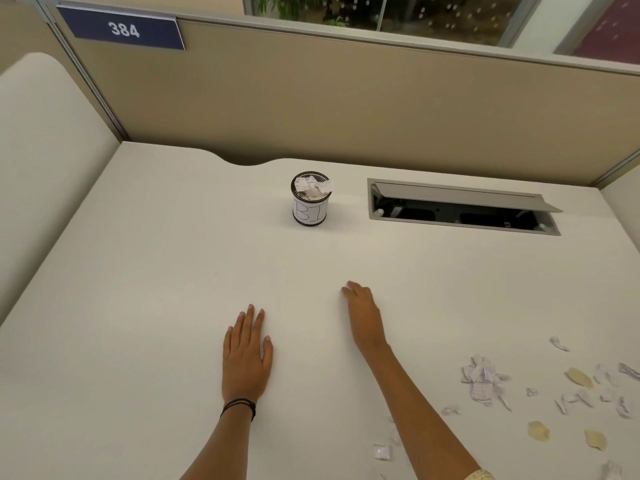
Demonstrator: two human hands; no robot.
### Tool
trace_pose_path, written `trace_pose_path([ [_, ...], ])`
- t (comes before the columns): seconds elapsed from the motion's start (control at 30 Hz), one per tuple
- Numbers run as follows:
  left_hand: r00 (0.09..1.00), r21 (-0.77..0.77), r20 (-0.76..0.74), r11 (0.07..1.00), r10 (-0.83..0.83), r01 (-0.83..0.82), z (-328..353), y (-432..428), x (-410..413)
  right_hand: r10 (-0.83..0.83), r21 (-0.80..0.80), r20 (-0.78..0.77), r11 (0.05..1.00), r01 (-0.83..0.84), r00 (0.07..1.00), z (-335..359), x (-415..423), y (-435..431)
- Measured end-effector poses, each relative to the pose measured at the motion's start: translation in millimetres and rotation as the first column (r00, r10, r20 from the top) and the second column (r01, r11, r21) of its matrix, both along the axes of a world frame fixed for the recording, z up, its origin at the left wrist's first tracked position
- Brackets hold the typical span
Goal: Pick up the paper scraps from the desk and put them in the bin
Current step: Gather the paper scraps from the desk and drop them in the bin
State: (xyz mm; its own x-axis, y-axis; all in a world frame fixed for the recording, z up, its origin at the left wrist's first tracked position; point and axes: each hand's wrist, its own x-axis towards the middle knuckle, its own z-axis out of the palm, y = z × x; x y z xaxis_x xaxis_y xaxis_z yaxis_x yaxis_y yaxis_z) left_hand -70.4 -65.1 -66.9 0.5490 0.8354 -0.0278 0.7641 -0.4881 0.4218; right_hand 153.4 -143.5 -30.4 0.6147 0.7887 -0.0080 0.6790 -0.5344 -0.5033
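First: Beige office partition point(346, 98) at the back, with a blue sign point(123, 29) reading 384, and a big white table point(173, 254) in front of it. What sits on the table?

Second: The largest thing is an open cable hatch point(464, 209) set into the top at the far right. To its left, well apart from it, stands the bin point(310, 206), a small round can with a hand-lettered paper label.

First: Anything in it?

Second: Crumpled white paper shows right up at the rim, so I'd judge part of the job is done.

First: And the hands?

Second: Both are near the middle of the table, in front of the bin and well short of it. The left hand point(246, 355) lies flat, palm down, fingers straight and empty, with a dark band point(239, 405) on the wrist. The right hand point(363, 317) reaches forward with its fingers extended. I see nothing held in it, though the fingertips are blurred.

First: Where are the scraps?

Second: The paper scraps point(479, 375) lie scattered at the near right of the table, beyond the right forearm and far from the bin. There is one bigger crumpled wad, many small white bits, a few yellowish pieces point(579, 377), and a little white scrap point(382, 452) just beside the forearm.

First: So how far along?

Second: Partway, I'd say. Some paper is binned, but a good scatter is left to gather, and neither hand is on any of it.
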Motion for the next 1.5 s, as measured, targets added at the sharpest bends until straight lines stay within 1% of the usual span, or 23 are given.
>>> trace_pose_path([
  [0.1,1.0,-0.004,-0.003,1.0,0.004,-0.004,0.6,0.1,0.0,0.061,0.003,-0.002,0.998,-0.061,0.998,0.8,-6.0,8.9],
  [0.13,1.0,-0.004,-0.004,1.0,0.005,-0.005,0.8,0.1,0.4,0.039,0.01,-0.093,0.999,-0.038,0.995,1.9,-4.9,13.3],
  [0.17,1.0,-0.004,-0.006,1.0,0.005,-0.005,1.1,0.1,0.7,0.002,0.017,-0.2,1.0,0.001,0.98,3.6,-2.7,19.6],
  [0.2,1.0,-0.004,-0.009,1.0,0.006,-0.006,1.3,0.1,0.9,-0.044,0.026,-0.265,0.998,0.053,0.963,6.3,1.3,27.2],
  [0.27,1.0,-0.005,-0.011,1.0,0.007,-0.007,1.3,-0.1,0.6,-0.096,0.125,-0.324,0.982,0.143,0.941,16.5,12.7,46.5],
  [0.33,1.0,-0.008,-0.011,1.0,0.008,-0.008,1.7,-0.3,0.3,-0.152,0.234,-0.413,0.935,0.266,0.898,40.1,25.7,70.6],
  [0.4,1.0,-0.012,-0.007,1.0,0.009,-0.009,2.4,-0.4,0.4,-0.179,0.291,-0.519,0.883,0.369,0.836,63.3,43.3,100.2],
  [0.47,1.0,-0.015,-0.004,1.0,0.007,-0.007,3.0,-0.4,0.7,-0.16,0.321,-0.58,0.856,0.405,0.799,84.5,59.2,130.2],
  [0.53,1.0,-0.018,-0.003,1.0,0.008,-0.008,3.1,-0.3,0.9,-0.122,0.364,-0.594,0.841,0.401,0.795,100.7,69.0,155.7],
  [0.6,1.0,-0.019,-0.005,1.0,0.009,-0.009,2.6,0.2,0.7,-0.099,0.388,-0.569,0.843,0.373,0.816,116.9,73.0,175.8],
  [0.67,1.0,-0.019,-0.011,1.0,0.009,-0.009,2.3,0.4,0.4,-0.075,0.378,-0.537,0.869,0.319,0.84,130.7,74.6,186.2],
  [0.77,1.0,-0.017,-0.019,1.0,0.007,-0.007,2.0,0.7,0.0,-0.052,0.383,-0.471,0.887,0.257,0.881,137.9,76.7,183.2],
  [0.9,1.0,-0.013,-0.023,1.0,0.004,-0.005,1.8,1.4,0.2,-0.01,0.45,-0.4,0.869,0.206,0.916,127.1,79.6,143.5],
  [0.97,1.0,-0.007,-0.023,1.0,0.003,-0.003,1.9,1.6,0.0,-0.029,0.457,-0.328,0.87,0.186,0.944,111.3,80.6,109.6],
  [1.03,1.0,-0.004,-0.024,1.0,0.002,-0.002,1.7,1.5,-0.5,-0.083,0.437,-0.261,0.878,0.194,0.962,86.7,81.1,68.3],
  [1.1,1.0,0.0,-0.026,1.0,0.002,-0.002,1.1,1.6,-1.2,-0.139,0.373,-0.222,0.903,0.216,0.965,57.7,80.8,24.7],
  [1.17,1.0,0.005,-0.03,1.0,0.001,-0.001,0.1,2.1,-1.4,-0.191,0.249,-0.189,0.94,0.235,0.963,33.4,78.6,-20.8],
  [1.23,1.0,0.013,-0.031,1.0,0.001,-0.001,-0.7,1.9,-1.2,-0.223,0.118,-0.081,0.966,0.231,0.972,16.2,75.6,-65.1],
  [1.3,1.0,0.018,-0.023,1.0,0.0,0.001,-1.1,1.6,-1.0,-0.271,0.015,0.035,0.963,0.271,0.962,5.9,72.9,-105.4],
  [1.4,1.0,0.024,-0.015,1.0,0.002,-0.001,-1.1,0.9,-1.1,-0.372,-0.107,0.138,0.916,0.387,0.918,3.7,69.3,-154.7],
  [1.43,1.0,0.024,-0.012,1.0,0.0,0.0,-0.7,0.4,-0.7,-0.397,-0.137,0.139,0.9,0.414,0.907,5.9,68.8,-168.2],
  [1.5,1.0,0.022,-0.007,1.0,-0.006,0.006,0.5,-0.9,0.3,-0.446,-0.179,0.032,0.878,0.444,0.895,12.6,68.3,-189.6],
])
